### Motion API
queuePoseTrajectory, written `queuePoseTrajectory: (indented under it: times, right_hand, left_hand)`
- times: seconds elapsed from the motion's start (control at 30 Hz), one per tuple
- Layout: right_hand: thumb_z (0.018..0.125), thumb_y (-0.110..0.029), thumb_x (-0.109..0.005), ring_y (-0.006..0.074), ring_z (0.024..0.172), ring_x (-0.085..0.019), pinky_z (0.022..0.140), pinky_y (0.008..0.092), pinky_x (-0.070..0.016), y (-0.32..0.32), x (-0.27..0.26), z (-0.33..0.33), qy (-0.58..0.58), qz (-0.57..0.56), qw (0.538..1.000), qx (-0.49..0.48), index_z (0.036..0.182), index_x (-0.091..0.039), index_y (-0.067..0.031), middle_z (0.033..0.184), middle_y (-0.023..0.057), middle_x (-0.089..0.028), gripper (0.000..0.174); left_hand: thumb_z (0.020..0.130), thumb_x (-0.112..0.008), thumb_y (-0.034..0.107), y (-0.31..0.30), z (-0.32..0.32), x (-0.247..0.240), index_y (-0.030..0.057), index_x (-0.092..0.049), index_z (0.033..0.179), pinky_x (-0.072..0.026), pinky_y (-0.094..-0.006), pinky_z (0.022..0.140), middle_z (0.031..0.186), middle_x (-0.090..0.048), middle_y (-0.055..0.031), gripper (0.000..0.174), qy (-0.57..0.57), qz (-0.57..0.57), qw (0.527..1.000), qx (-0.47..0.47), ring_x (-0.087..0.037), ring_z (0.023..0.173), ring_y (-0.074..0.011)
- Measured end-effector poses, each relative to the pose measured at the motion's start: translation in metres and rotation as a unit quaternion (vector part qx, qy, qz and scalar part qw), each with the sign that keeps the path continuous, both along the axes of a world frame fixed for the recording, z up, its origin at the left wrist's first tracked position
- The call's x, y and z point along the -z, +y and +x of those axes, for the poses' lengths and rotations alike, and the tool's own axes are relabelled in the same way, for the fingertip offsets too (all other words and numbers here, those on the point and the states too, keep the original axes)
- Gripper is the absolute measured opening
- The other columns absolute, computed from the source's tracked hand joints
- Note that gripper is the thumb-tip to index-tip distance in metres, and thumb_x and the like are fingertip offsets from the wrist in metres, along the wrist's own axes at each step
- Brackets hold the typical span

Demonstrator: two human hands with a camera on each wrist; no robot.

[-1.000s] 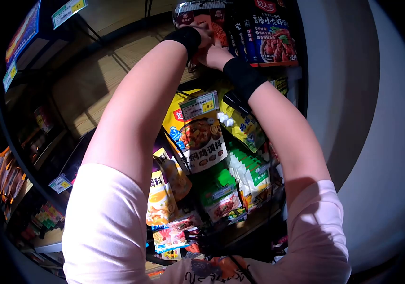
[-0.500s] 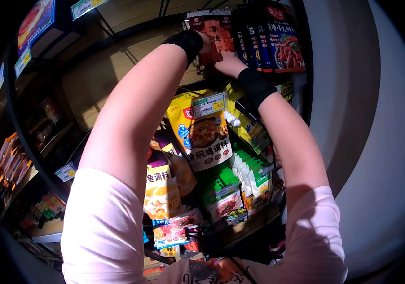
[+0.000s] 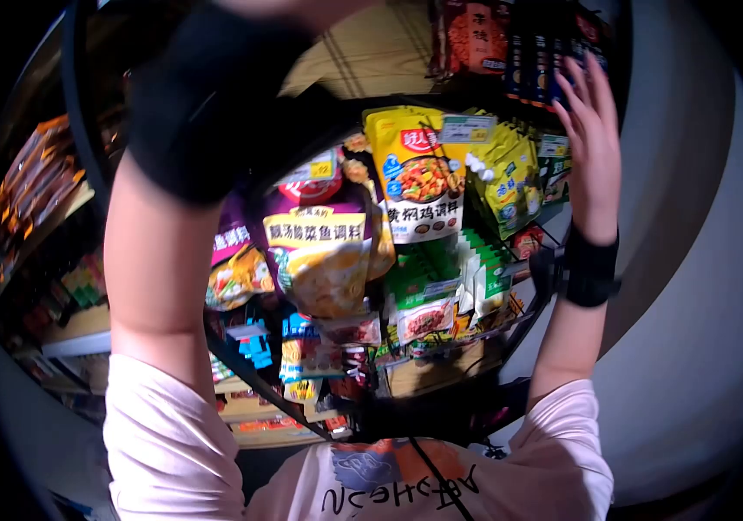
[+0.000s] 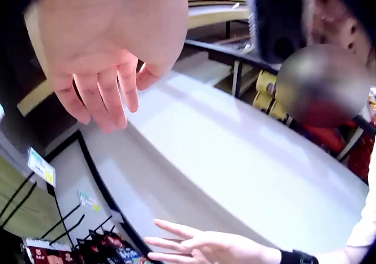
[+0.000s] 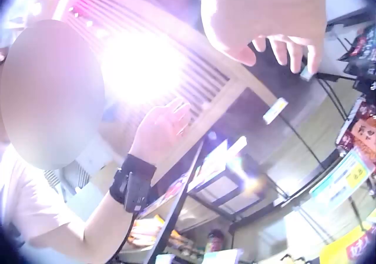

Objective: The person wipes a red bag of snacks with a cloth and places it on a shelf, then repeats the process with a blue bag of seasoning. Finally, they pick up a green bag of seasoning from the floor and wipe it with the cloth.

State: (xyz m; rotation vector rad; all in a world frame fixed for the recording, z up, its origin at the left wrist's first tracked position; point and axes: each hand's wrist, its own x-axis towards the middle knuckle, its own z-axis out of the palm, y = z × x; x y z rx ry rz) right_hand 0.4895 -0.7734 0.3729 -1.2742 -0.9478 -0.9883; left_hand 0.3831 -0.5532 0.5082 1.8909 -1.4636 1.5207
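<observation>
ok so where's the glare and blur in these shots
Right wrist: a bright light flares to white, and a blurred oval sits at left; left wrist: a blurred disc at upper right; head: left wristband soft, yellow pouch clearer, picture edges black.

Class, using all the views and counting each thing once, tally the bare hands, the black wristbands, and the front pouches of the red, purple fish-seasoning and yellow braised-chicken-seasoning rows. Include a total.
Left hand and right hand: 2
Black wristbands: 2
Red pouch: 1
Purple fish-seasoning pouches: 2
Yellow braised-chicken-seasoning pouch: 1
Total: 8
</observation>
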Motion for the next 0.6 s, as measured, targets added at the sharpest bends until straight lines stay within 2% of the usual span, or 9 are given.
queuePoseTrajectory:
  times: [0.17,0.27,0.33,0.37,0.4,0.5,0.53,0.57,0.6]
  right_hand:
    - [0.093,-0.021,-0.041,0.0371,0.124,-0.045,0.106,0.0465,-0.0304,0.051,0.129,-0.065,-0.160,0.113,0.976,0.099,0.138,-0.033,0.0028,0.136,0.0290,-0.040,0.051]
    - [0.093,-0.031,-0.043,0.0340,0.105,-0.055,0.095,0.0426,-0.0404,0.071,0.207,-0.088,-0.136,-0.004,0.990,0.048,0.121,-0.048,0.0115,0.114,0.0231,-0.056,0.051]
    - [0.094,-0.021,-0.042,0.0370,0.110,-0.053,0.096,0.0441,-0.0415,0.089,0.223,-0.095,-0.165,-0.077,0.981,0.068,0.125,-0.047,0.0076,0.119,0.0233,-0.055,0.042]
    - [0.093,-0.016,-0.043,0.0364,0.113,-0.053,0.098,0.0446,-0.0408,0.095,0.237,-0.101,-0.052,-0.099,0.994,0.000,0.128,-0.044,0.0068,0.121,0.0229,-0.054,0.042]
    - [0.085,-0.005,-0.043,0.0377,0.107,-0.056,0.093,0.0456,-0.0434,0.105,0.238,-0.104,-0.025,-0.115,0.993,0.020,0.123,-0.049,0.0035,0.119,0.0230,-0.056,0.039]
    - [0.076,0.006,-0.048,0.0363,0.101,-0.059,0.089,0.0440,-0.0460,0.131,0.270,-0.100,0.085,-0.186,0.978,0.049,0.111,-0.057,0.0030,0.116,0.0227,-0.059,0.037]
    - [0.076,0.005,-0.047,0.0340,0.105,-0.059,0.093,0.0428,-0.0451,0.144,0.265,-0.109,0.171,-0.191,0.965,0.060,0.111,-0.058,0.0052,0.115,0.0219,-0.060,0.036]
    - [0.076,0.005,-0.044,0.0343,0.109,-0.057,0.097,0.0419,-0.0429,0.150,0.264,-0.111,0.073,-0.217,0.972,0.055,0.113,-0.057,0.0064,0.117,0.0219,-0.059,0.039]
    - [0.077,0.006,-0.041,0.0344,0.113,-0.056,0.100,0.0419,-0.0407,0.159,0.267,-0.115,0.115,-0.194,0.974,0.002,0.116,-0.056,0.0052,0.120,0.0210,-0.058,0.042]
  left_hand:
    - [0.085,-0.048,0.015,0.127,-0.134,0.121,0.0052,-0.051,0.096,-0.0368,-0.0393,0.085,0.086,-0.054,-0.0114,0.015,0.147,-0.231,0.958,0.085,-0.050,0.087,-0.0231]
    - [0.086,-0.048,0.016,0.179,-0.189,0.222,0.0119,-0.037,0.080,-0.0328,-0.0339,0.075,0.069,-0.040,-0.0035,0.013,0.170,-0.343,0.914,0.130,-0.036,0.072,-0.0161]
    - [0.087,-0.053,0.016,0.201,-0.217,0.281,0.0077,-0.042,0.078,-0.0365,-0.0251,0.058,0.067,-0.045,-0.0053,0.016,0.226,-0.407,0.884,0.051,-0.043,0.059,-0.0153]
    - [0.089,-0.053,0.016,0.222,-0.230,0.315,0.0041,-0.047,0.081,-0.0373,-0.0225,0.050,0.068,-0.048,-0.0060,0.015,0.254,-0.429,0.867,-0.017,-0.046,0.053,-0.0147]
    - [0.090,-0.053,0.018,0.239,-0.244,0.350,0.0025,-0.050,0.087,-0.0397,-0.0233,0.050,0.070,-0.051,-0.0058,0.016,0.261,-0.490,0.818,-0.151,-0.048,0.050,-0.0135]
    - [0.094,-0.046,0.008,0.269,-0.262,0.382,-0.0013,-0.052,0.092,-0.0374,-0.0219,0.055,0.069,-0.049,-0.0034,0.012,0.362,-0.570,0.701,-0.230,-0.044,0.058,-0.0093]
    - [0.094,-0.044,0.007,0.284,-0.267,0.390,-0.0016,-0.052,0.097,-0.0361,-0.0217,0.056,0.070,-0.048,-0.0030,0.012,0.376,-0.569,0.693,-0.233,-0.043,0.060,-0.0089]
    - [0.094,-0.042,0.005,0.298,-0.272,0.398,-0.0019,-0.051,0.101,-0.0348,-0.0215,0.057,0.072,-0.047,-0.0025,0.013,0.391,-0.570,0.682,-0.238,-0.041,0.062,-0.0086]
    - [0.095,-0.042,0.004,0.309,-0.274,0.404,-0.0017,-0.054,0.101,-0.0339,-0.0213,0.055,0.071,-0.051,-0.0020,0.014,0.369,-0.583,0.685,-0.232,-0.041,0.061,-0.0070]
